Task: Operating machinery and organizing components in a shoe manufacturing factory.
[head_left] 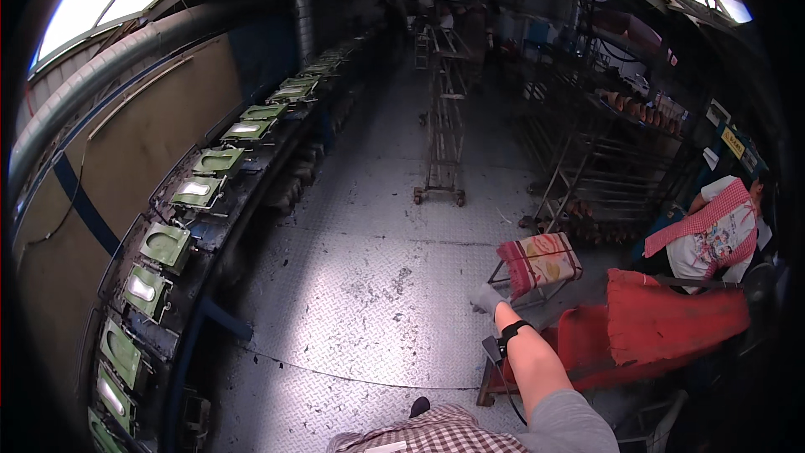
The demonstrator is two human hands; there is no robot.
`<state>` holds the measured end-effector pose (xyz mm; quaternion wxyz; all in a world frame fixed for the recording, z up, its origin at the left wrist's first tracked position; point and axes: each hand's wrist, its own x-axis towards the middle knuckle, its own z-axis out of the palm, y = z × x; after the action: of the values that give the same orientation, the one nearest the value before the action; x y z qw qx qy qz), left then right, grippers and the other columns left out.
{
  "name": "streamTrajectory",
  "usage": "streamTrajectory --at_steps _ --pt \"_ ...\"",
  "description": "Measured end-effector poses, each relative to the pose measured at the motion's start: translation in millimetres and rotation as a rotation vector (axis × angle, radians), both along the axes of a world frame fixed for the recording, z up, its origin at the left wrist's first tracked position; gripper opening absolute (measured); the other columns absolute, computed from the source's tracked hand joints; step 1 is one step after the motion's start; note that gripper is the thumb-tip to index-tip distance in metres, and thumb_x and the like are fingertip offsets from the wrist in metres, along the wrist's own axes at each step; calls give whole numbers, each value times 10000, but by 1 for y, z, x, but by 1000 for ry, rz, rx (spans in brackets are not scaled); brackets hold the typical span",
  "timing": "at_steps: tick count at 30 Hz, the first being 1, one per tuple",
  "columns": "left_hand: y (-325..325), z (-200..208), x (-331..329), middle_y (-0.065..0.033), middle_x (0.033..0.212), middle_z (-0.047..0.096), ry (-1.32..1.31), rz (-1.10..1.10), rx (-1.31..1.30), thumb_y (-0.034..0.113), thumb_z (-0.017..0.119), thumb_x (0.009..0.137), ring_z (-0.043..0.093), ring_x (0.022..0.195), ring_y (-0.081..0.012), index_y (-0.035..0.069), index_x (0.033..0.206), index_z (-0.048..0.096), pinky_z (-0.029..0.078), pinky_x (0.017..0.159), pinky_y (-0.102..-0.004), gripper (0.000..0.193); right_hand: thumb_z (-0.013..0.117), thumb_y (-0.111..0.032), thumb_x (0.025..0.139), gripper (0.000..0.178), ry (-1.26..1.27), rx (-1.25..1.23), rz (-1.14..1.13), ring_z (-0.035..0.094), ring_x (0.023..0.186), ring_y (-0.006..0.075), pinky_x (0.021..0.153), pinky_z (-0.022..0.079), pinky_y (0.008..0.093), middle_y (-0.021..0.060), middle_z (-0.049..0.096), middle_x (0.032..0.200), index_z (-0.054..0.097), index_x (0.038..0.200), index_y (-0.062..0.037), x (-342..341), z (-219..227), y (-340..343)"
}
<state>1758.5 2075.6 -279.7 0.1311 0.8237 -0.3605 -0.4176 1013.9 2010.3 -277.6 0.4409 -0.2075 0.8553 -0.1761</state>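
Observation:
My right arm stretches forward from the lower right, a black strap with a small device round the forearm. My right hand, in a grey glove, is small and blurred here, so its fingers do not show clearly. It hangs just left of a metal-legged stool draped with a pink and cream patterned cloth; whether they touch I cannot tell. Beside my forearm lies a red cover over a low bench. My left hand is out of view. Below is my checked apron.
Along the left runs a long workbench with several green hinged moulds. A wheeled metal rack stands ahead on the tread-plate floor. Shelving fills the right, and a person sits behind the red cover. Other people appear dimly far back.

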Motion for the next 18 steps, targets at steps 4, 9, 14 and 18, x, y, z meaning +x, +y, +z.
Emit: streamTrajectory --at_steps 4,9,14,18 --pt "-37 -15 -10 -209 1046 640 -158 -147 -36 354 510 982 599 950 -355 63 1010 622 486 856 -451 313 552 -266 844 787 478 -333 -178 605 1208 362 1021 457 430 235 626 1290 271 1577 -205 -85 206 -135" --pt "-117 -53 -3 -230 1027 641 -434 -568 -177 329 512 966 593 955 -379 65 933 642 473 871 -465 295 534 -286 860 747 705 -374 -261 454 1385 313 1152 359 398 164 459 1509 311 1562 -161 -137 403 -237" --pt "-253 -36 -54 -199 1049 622 -98 -315 -70 297 538 945 577 952 -335 60 1057 581 466 855 -430 265 508 -172 902 468 811 -145 -56 502 1341 330 1096 429 430 162 517 1455 558 1358 -82 -179 462 -310" --pt "-354 -35 -97 -174 1066 607 11 -380 -43 272 558 929 564 950 -299 56 1156 532 460 843 -403 314 634 -139 854 276 1291 206 79 701 1025 342 849 592 418 164 715 1117 740 1098 -66 -344 466 -237"
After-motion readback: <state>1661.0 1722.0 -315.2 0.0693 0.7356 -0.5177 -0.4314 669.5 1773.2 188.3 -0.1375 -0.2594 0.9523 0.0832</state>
